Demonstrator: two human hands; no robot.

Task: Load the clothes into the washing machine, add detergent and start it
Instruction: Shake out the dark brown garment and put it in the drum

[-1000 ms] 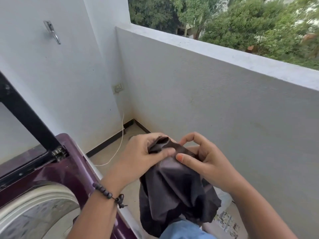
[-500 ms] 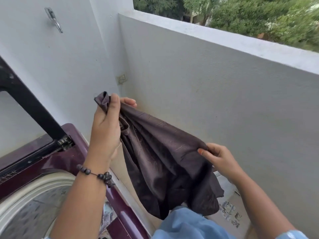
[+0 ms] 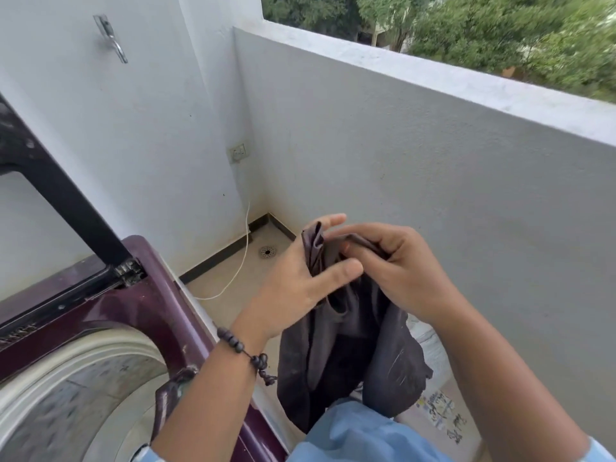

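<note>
A dark brown garment point(image 3: 353, 358) hangs in front of me, to the right of the washing machine. My left hand point(image 3: 300, 278) pinches its bunched top edge between the fingers. My right hand point(image 3: 396, 271) grips the cloth just beside it, fingers curled over the fabric. The maroon top-loading washing machine point(image 3: 133, 315) stands at the lower left with its black-framed lid point(image 3: 56, 195) raised, and the steel drum point(image 3: 66, 405) shows through the opening. A dark strip of cloth point(image 3: 173, 391) lies over the drum's right rim.
A grey balcony parapet point(image 3: 433, 181) runs along the right, and a white wall with a socket point(image 3: 238, 152) and a trailing white cord point(image 3: 245, 248) stands behind. A floor drain point(image 3: 267, 251) sits in the corner. A printed white bag point(image 3: 440, 408) lies on the floor at lower right.
My hands were spread apart, stretching the garment wide with the left hand raised. Now they have come together again and the cloth hangs bunched between them, lower and further right.
</note>
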